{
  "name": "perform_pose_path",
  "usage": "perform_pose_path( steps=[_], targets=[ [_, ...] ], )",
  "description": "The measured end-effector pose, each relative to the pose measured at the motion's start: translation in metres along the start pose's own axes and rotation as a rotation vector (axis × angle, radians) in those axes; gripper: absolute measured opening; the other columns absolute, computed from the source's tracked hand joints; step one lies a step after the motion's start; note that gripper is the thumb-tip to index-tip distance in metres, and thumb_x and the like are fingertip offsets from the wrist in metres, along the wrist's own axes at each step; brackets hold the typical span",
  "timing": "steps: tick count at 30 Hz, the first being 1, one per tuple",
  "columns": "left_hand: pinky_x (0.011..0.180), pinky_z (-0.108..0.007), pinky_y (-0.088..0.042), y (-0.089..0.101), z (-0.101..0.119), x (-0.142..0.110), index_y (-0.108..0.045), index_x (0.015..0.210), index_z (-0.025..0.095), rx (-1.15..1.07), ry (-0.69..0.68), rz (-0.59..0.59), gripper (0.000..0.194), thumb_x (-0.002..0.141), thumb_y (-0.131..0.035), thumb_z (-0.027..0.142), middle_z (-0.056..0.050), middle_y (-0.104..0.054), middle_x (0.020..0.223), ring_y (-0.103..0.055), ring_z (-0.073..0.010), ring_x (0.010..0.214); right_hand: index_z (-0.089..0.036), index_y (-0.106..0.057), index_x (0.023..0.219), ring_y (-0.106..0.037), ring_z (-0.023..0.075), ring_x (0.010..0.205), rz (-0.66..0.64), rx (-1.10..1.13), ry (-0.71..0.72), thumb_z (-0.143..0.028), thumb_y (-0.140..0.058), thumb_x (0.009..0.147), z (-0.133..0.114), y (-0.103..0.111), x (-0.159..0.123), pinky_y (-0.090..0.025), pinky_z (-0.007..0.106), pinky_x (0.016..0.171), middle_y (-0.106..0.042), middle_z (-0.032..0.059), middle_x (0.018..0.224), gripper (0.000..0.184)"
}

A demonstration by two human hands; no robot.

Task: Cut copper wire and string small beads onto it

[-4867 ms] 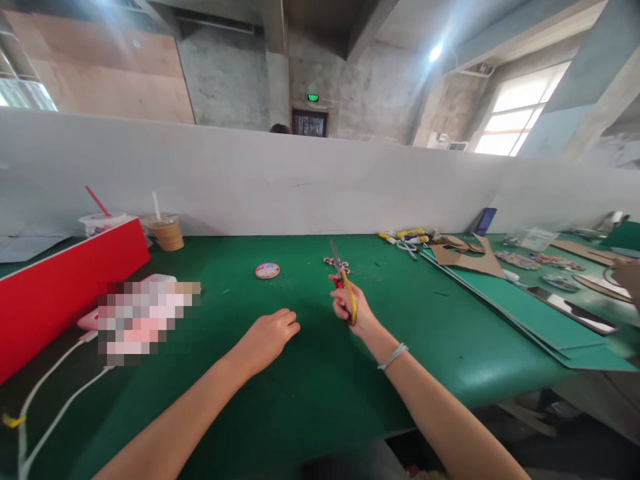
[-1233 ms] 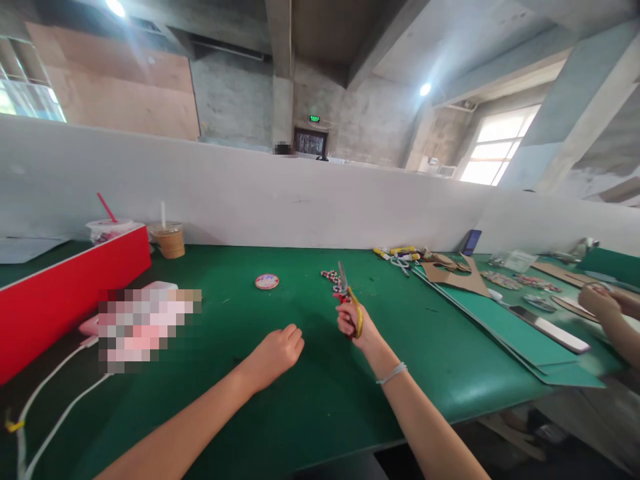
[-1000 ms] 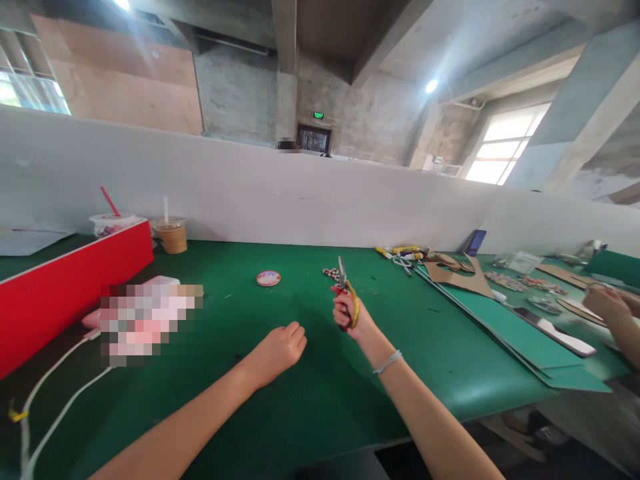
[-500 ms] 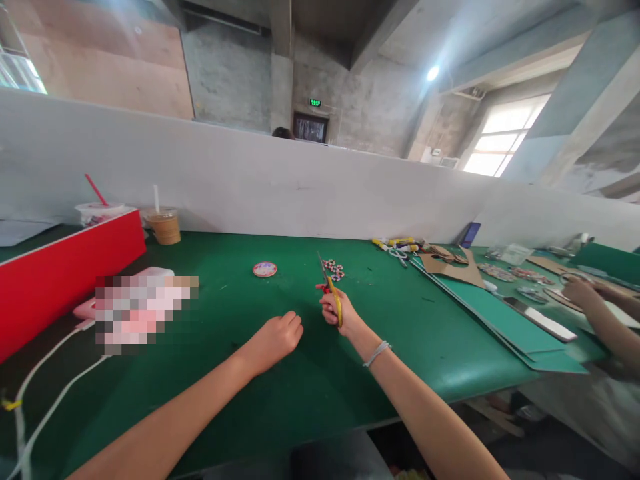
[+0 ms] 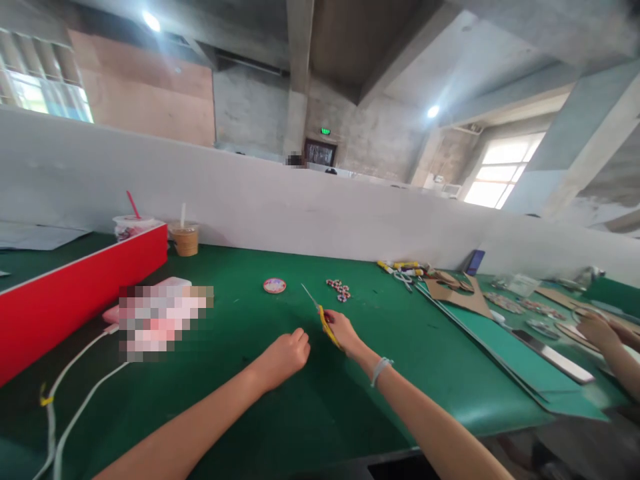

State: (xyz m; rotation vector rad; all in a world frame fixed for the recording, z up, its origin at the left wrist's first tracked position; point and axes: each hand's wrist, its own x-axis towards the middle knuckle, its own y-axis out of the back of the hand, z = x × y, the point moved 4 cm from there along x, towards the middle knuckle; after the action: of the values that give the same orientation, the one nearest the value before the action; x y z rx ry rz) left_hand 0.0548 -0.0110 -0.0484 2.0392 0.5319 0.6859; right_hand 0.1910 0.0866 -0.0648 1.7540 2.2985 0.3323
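My right hand (image 5: 343,328) is closed round the yellow handle of a pair of scissors (image 5: 326,325). Their blades look shut and point away and to the left, above the green table (image 5: 240,413). Just left of it, my left hand (image 5: 287,357) rests on the table with its fingers curled in; whether anything is inside them is hidden. Beyond the scissors lies a cluster of small round red, white and dark pieces (image 5: 340,291). A small round disc with a red rim (image 5: 275,286) lies to the left of that cluster.
A red panel (image 5: 85,297), a pink-white blurred object (image 5: 160,317) with white cables, and a drink cup (image 5: 185,240) stand left. Glue-like yellow tubes (image 5: 400,267), cut cardboard (image 5: 457,293), green boards (image 5: 500,353) and a phone (image 5: 553,355) lie right, near another person's hands (image 5: 597,330).
My right hand has turned the scissors from upright to slanting left and brought them nearer my left hand. The small pieces behind now show uncovered. My left hand stays curled; the view has shifted.
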Motion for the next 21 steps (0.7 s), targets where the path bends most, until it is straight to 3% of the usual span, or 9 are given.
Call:
perform_pose_path(
  steps=[5, 7, 10, 12, 15, 18, 21],
  targets=[
    [0.047, -0.028, -0.039, 0.003, 0.000, -0.002, -0.055, 0.074, 0.013, 0.015, -0.014, 0.004, 0.013, 0.079, -0.053, 0.001, -0.007, -0.056, 0.072, -0.055, -0.0215, 0.075, -0.019, -0.053, 0.104, -0.019, 0.0052, 0.026, 0.086, 0.191, -0.001, -0.029, -0.054, 0.066, 0.015, 0.055, -0.007, -0.015, 0.016, 0.030, -0.025, -0.0146, 0.038, 0.039],
    [0.047, -0.028, -0.039, 0.003, 0.000, -0.002, -0.055, 0.074, 0.013, 0.029, -0.019, 0.015, 0.014, 0.078, -0.052, 0.001, -0.007, -0.055, 0.072, -0.055, -0.0215, 0.075, -0.019, -0.053, 0.104, -0.017, 0.0042, 0.026, 0.095, 0.429, 0.011, -0.029, -0.057, 0.066, 0.017, 0.078, -0.012, -0.016, 0.015, 0.029, -0.026, -0.0149, 0.039, 0.039],
    [0.049, -0.028, -0.040, 0.002, 0.000, -0.001, -0.055, 0.075, 0.013, 0.040, -0.007, 0.023, 0.014, 0.078, -0.052, 0.000, -0.006, -0.055, 0.073, -0.054, -0.0216, 0.076, -0.019, -0.056, 0.100, -0.015, 0.0037, 0.027, 0.011, 0.735, 0.046, -0.028, -0.059, 0.073, 0.006, 0.097, -0.027, -0.021, 0.015, 0.030, -0.023, -0.0139, 0.041, 0.029],
    [0.050, -0.028, -0.040, 0.000, 0.000, -0.002, -0.055, 0.076, 0.013, 0.040, 0.001, 0.018, 0.015, 0.077, -0.051, -0.002, -0.006, -0.055, 0.075, -0.054, -0.0214, 0.077, -0.019, -0.057, 0.104, -0.014, 0.0034, 0.027, -0.028, 0.859, 0.104, -0.027, -0.053, 0.081, -0.006, 0.100, -0.043, -0.023, 0.014, 0.031, -0.021, -0.0133, 0.042, 0.024],
    [0.053, -0.028, -0.041, -0.002, -0.001, -0.001, -0.053, 0.076, 0.014, 0.034, 0.007, 0.005, 0.018, 0.077, -0.049, -0.004, -0.006, -0.055, 0.076, -0.053, -0.0209, 0.077, -0.022, -0.052, 0.119, -0.012, 0.0008, 0.026, -0.050, 1.166, 0.191, -0.020, -0.046, 0.088, -0.020, 0.095, -0.074, -0.019, 0.010, 0.028, -0.029, -0.0123, 0.049, 0.031],
    [0.055, -0.029, -0.042, -0.006, -0.003, -0.001, -0.052, 0.076, 0.014, 0.019, 0.011, -0.002, 0.019, 0.076, -0.049, -0.004, -0.006, -0.054, 0.077, -0.053, -0.0210, 0.077, -0.020, -0.048, 0.125, -0.017, -0.0014, 0.022, -0.094, 1.468, 0.187, -0.014, -0.040, 0.092, -0.026, 0.080, -0.096, -0.016, 0.005, 0.025, -0.030, -0.0131, 0.048, 0.035],
    [0.056, -0.029, -0.042, -0.008, -0.003, 0.000, -0.052, 0.077, 0.014, 0.016, 0.012, -0.008, 0.019, 0.076, -0.048, -0.004, -0.006, -0.054, 0.078, -0.052, -0.0210, 0.077, -0.018, -0.047, 0.126, -0.025, -0.0021, 0.022, -0.183, 1.616, 0.161, -0.014, -0.036, 0.094, -0.028, 0.066, -0.103, -0.016, 0.003, 0.024, -0.032, -0.0128, 0.048, 0.034]
  ],
)
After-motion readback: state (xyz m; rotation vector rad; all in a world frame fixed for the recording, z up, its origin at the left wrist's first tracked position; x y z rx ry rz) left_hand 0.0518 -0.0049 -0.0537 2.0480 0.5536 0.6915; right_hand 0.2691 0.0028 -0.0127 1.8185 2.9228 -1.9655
